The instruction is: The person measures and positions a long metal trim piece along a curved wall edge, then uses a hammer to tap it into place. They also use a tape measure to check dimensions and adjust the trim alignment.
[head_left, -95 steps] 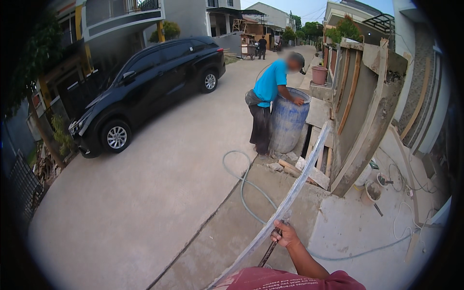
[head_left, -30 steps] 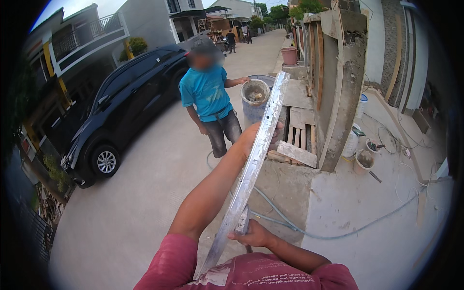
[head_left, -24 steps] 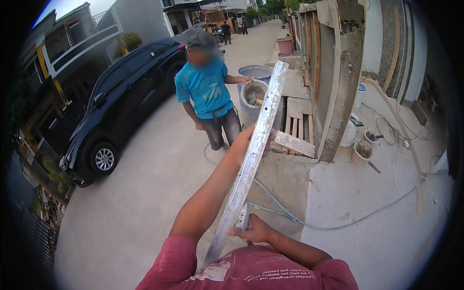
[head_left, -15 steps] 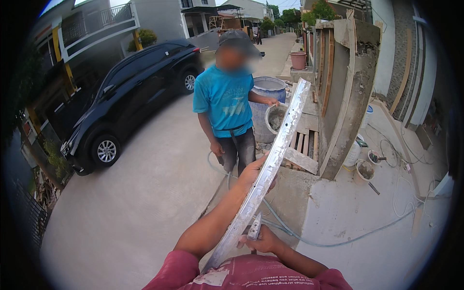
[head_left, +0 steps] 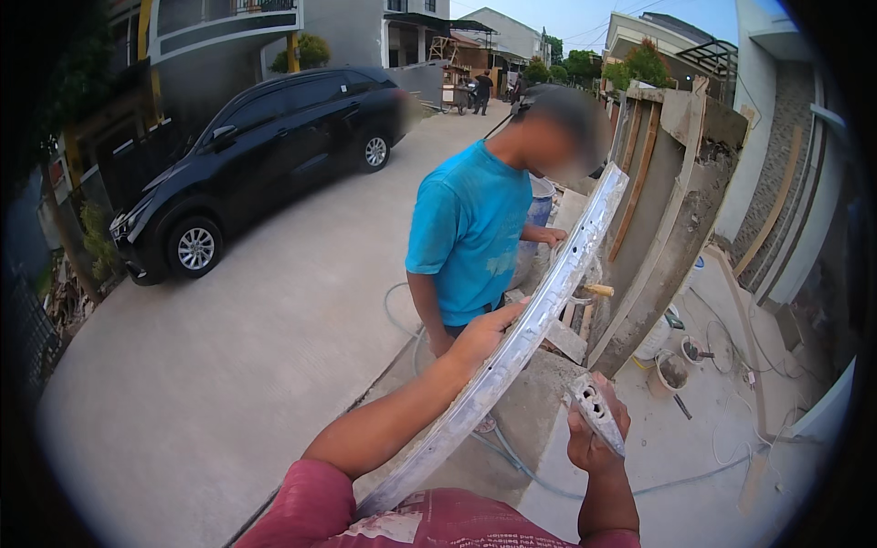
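I am holding a long, pale grey metal straightedge bar spattered with dried cement, which is running from my chest near the bottom of the view up and away to the right, its far end reaching beside the head of a person in a bright blue t-shirt who is standing just beyond it. My left hand is lying against the left side of the bar about midway along; the fingers are curling onto it, but the bar is hiding their tips, so I cannot tell how firmly they are closing. My right hand is gripping a short, flat grey metal piece with small holes, held up just to the right of the bar and apart from it; its lower end is disappearing inside my fist. The bar's near end is cut off behind my red sleeve. The other person's far hand is resting on something behind the bar that I cannot make out. A black car is parked far left on the concrete street, and a rough grey concrete gate pillar with wooden boards is standing to the right.
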`<state>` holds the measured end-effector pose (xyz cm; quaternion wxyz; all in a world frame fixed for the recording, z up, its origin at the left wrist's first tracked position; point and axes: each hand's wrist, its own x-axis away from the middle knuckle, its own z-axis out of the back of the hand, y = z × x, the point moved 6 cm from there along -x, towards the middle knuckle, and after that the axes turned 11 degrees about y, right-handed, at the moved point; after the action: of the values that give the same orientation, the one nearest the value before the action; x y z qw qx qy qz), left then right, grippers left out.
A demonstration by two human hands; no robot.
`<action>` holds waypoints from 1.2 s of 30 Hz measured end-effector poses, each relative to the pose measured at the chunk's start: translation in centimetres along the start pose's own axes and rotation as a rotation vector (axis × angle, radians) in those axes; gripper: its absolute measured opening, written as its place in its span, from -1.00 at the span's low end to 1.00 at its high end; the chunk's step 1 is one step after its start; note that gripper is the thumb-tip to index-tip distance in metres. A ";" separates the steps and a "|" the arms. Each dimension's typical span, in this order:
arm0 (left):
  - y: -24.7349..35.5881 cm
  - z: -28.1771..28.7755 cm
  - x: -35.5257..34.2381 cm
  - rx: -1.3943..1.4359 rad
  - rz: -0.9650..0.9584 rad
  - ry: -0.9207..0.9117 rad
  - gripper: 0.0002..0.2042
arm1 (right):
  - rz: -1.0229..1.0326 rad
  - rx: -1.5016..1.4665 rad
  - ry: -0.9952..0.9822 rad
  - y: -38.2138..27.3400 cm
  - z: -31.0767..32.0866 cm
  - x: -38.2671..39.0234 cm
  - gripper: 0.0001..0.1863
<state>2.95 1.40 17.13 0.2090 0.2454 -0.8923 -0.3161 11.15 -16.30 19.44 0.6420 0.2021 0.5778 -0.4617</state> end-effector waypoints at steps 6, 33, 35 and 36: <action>1.4 -1.1 1.4 0.122 -0.031 -0.103 -0.69 | 0.220 0.019 -0.131 -1.2 -0.9 -4.3 -0.62; 1.3 3.0 -0.8 -0.146 -0.180 0.176 -0.65 | 0.064 0.030 -0.213 -0.6 -2.7 -6.2 -0.77; 1.1 3.6 -1.2 -0.124 -0.174 0.155 -0.65 | -0.054 0.179 -0.368 0.2 -4.4 -6.2 -0.78; 1.3 3.4 -1.0 -0.131 -0.179 0.176 -0.65 | -0.065 0.135 -0.298 0.4 -4.4 -6.6 -0.80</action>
<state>1.56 4.37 15.35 0.2730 0.3366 -0.8224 -0.3685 9.67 -10.24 24.38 0.6902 0.1555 0.4502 -0.5448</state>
